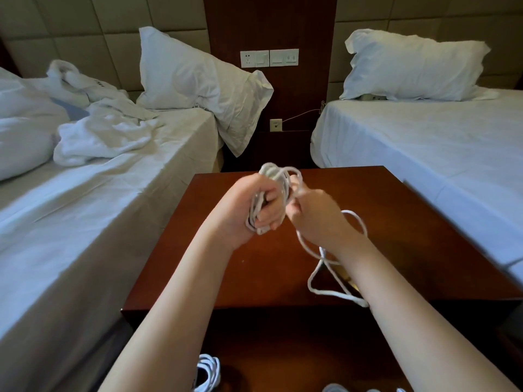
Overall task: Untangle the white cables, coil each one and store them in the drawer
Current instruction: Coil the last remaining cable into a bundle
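White cable (276, 179) is wound into a bundle of several turns. The left hand (249, 210) grips this bundle, with the fingers curled round its lower part and the turns standing out above the fist. The right hand (314, 216) is just beside it, almost touching, and its fingers pinch the cable near the top of the bundle. Both hands are above the top of a red-brown wooden nightstand (410, 222). From under the right hand the loose part (319, 264) of the cable goes down to the wood, where it makes one loop behind the right wrist and a second loop near the front edge; its end is hidden by the right forearm. Low in front of the nightstand, beside the left forearm, there is a white object (208, 372) with dark gaps, and I cannot tell what it is. To the left stands a bed (85, 216) with a creased white sheet, a crumpled white towel (102, 131) and a pillow (192, 80) leaning on the padded wall. To the right stands a second bed (424, 142) with a smooth sheet and its own pillow (410, 66). Between the beds, on a dark wooden panel, is a row of white switches (268, 58), and lower a small socket (276, 125) with a thin wire (300, 114) going to the right.
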### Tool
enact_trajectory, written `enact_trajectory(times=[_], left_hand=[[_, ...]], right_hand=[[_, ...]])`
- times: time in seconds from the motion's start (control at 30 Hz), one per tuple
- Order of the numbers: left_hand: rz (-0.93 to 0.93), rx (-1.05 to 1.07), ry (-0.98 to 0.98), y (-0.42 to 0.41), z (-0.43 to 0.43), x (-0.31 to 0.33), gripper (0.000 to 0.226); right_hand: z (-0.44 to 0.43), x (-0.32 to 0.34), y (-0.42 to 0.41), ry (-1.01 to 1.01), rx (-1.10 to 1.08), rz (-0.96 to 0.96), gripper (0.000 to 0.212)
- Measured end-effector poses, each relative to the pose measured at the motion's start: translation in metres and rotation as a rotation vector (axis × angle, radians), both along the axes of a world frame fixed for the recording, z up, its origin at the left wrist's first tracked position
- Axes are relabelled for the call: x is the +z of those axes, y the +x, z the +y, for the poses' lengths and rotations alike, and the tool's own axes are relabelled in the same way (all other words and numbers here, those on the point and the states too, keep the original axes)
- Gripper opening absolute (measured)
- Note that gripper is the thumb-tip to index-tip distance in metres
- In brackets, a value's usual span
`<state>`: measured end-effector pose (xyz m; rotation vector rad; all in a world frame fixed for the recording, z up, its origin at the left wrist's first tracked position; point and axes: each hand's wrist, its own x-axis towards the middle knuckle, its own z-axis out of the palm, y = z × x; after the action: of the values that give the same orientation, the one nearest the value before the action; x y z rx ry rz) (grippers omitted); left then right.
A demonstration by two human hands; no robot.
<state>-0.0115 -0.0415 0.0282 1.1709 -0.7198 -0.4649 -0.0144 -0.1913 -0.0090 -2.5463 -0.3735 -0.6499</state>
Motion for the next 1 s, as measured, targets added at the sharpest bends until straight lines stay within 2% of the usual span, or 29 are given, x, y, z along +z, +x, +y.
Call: enact_trajectory(times=[0.07, 0.1, 0.33, 0.5, 0.67, 0.8, 0.93, 1.0], left_hand=[[0.057, 0.084, -0.089, 0.001, -0.002, 0.003, 0.022], [0.059, 0.146, -0.099, 0.001, -0.003, 0.003, 0.021], [0.121, 0.39, -0.217, 0.014, 0.002, -0.011, 0.01], [0.057, 0.605, -0.252, 0.015, -0.005, -0.017, 0.022], [0.005, 0.918, -0.302, 0.023, 0.006, -0.011, 0.024], [-0.187, 1.15, -0.102, 0.024, 0.007, -0.014, 0.036], [-0.42, 1.315, 0.096, 0.028, 0.008, -0.024, 0.031], [-0.561, 1.415, 0.285, 0.03, 0.01, -0.027, 0.031]], right_hand=[[0.012, -0.005, -0.003, 0.002, 0.058, 0.132, 0.049], [0.017, -0.008, -0.004, -0.002, 0.089, 0.148, 0.051], [0.029, -0.017, -0.001, -0.146, 0.083, 0.345, 0.023], [0.035, -0.01, -0.007, -0.191, 0.121, 0.408, 0.024], [0.032, -0.001, -0.01, -0.206, 0.148, 0.45, 0.013], [0.034, 0.003, -0.011, -0.283, 0.132, 0.399, 0.012], [0.02, 0.005, -0.012, -0.323, 0.035, 0.232, 0.013], [0.018, 0.003, -0.011, -0.383, -0.004, 0.148, 0.013]])
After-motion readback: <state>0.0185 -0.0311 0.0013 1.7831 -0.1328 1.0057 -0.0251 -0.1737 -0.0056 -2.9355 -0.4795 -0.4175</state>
